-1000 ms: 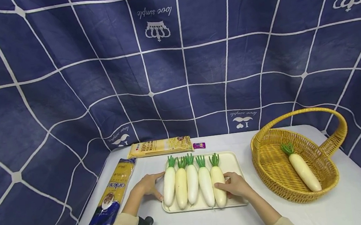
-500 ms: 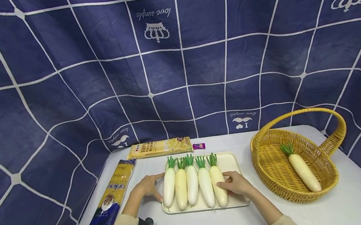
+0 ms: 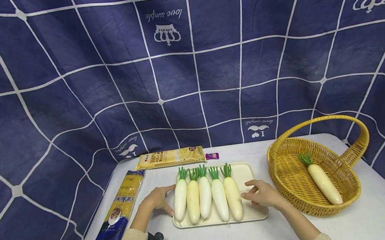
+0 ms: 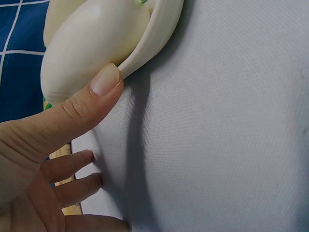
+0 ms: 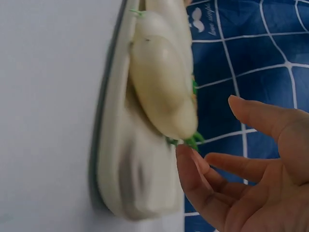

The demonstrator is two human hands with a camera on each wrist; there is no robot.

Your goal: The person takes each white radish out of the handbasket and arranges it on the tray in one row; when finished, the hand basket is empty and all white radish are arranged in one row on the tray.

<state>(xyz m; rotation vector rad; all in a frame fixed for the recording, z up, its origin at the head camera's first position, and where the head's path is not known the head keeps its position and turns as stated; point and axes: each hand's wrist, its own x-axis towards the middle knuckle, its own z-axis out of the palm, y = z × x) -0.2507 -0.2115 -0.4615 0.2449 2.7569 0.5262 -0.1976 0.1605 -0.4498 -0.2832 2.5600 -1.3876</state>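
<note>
Several white and yellowish daikon radishes with green tops lie side by side on a cream tray [image 3: 242, 170] in the head view. My left hand [image 3: 157, 199] is at the tray's left edge; in the left wrist view its thumb [image 4: 104, 84] rests against the tray rim beside the end radish [image 4: 91, 46], the other fingers reaching down to the tablecloth. Over the tray's right end, my right hand [image 3: 264, 195] is just right of the rightmost daikon [image 3: 235, 200], holding nothing. A gap shows between its parted, slightly bent fingers and that radish.
A wicker basket [image 3: 287, 200] with a tall handle stands at the right, one daikon [image 3: 322, 180] inside. On the left lies a blue and gold pasta bag [image 3: 120, 207]. Behind the tray are a yellow noodle pack [image 3: 170, 157] and a small purple packet [image 3: 212, 156].
My right hand has let go of the rightmost daikon and moved right, away from it. That radish's lower end has shifted slightly right. The left hand stays in place.
</note>
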